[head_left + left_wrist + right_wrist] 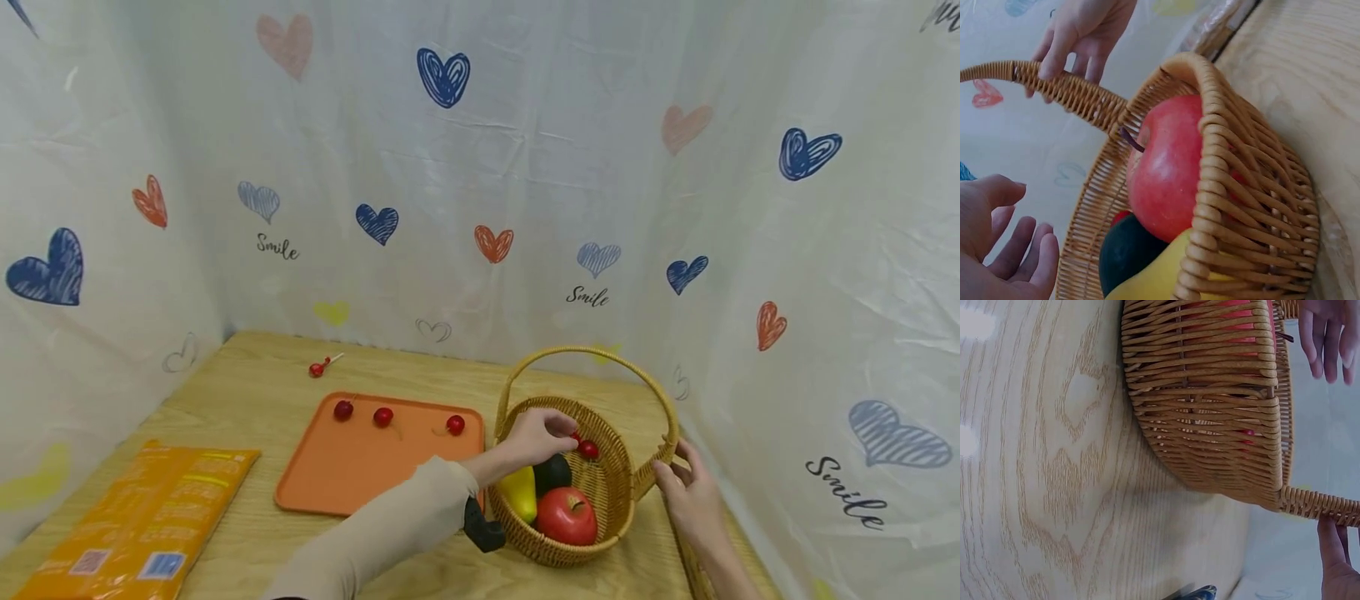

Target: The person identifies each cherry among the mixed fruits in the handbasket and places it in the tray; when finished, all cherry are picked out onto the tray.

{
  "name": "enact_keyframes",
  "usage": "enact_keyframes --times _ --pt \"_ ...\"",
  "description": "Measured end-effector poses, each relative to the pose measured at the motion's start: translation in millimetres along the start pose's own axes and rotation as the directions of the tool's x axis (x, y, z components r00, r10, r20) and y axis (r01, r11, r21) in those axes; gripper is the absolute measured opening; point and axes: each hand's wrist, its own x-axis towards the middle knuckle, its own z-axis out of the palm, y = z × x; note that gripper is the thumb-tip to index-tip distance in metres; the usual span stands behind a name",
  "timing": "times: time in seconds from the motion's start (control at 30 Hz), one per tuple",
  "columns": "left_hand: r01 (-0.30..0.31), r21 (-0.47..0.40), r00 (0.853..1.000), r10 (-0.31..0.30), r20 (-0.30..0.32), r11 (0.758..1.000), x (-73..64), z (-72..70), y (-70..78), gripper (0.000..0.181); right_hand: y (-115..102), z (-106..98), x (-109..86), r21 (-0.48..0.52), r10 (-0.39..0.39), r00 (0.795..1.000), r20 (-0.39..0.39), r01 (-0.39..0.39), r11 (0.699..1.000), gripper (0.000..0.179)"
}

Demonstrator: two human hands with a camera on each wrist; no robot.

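A round wicker basket [630, 500] with a tall handle [577, 350] stands on the table. It holds a red apple [567, 517], a smooth yellow fruit [519, 492], a dark green rounded fruit [553, 475] and small red cherries [588, 450]. Over the basket's opening hovers my left hand [534, 437], its fingers loosely bent; in the left wrist view nothing shows between the fingers of that left hand [1007, 244]. My right hand [693, 492] grips the handle's right side, thumb on one face and fingers behind, as the right wrist view of this hand [1335, 559] also shows.
Left of the basket lies an orange tray [375, 475] with three cherries [383, 417] along its far side. Behind it is a red item with a white stick [318, 367]. An orange packet [150, 517] lies at front left. Heart-printed curtains [480, 167] enclose the table.
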Motion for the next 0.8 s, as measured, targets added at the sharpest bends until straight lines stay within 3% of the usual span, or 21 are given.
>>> enact_keyframes --times 0.33,0.53,0.8 --pt "0.039 -0.004 0.998 -0.039 -0.045 0.999 26.2 20.9 -1.5 0.018 1 -2 0.3 -0.004 0.031 1.0 -0.004 -0.031 1.0 0.052" --pt "0.118 0.017 0.99 -0.116 -0.085 0.993 45.8 32.0 -5.5 0.022 1 0 1.5 0.005 0.042 0.999 0.004 -0.042 0.999 0.051" --pt "0.159 0.013 0.979 -0.156 -0.128 0.987 59.0 39.3 -8.3 0.018 0 2 1.4 0.049 0.044 0.999 -0.002 -0.044 0.998 0.049"
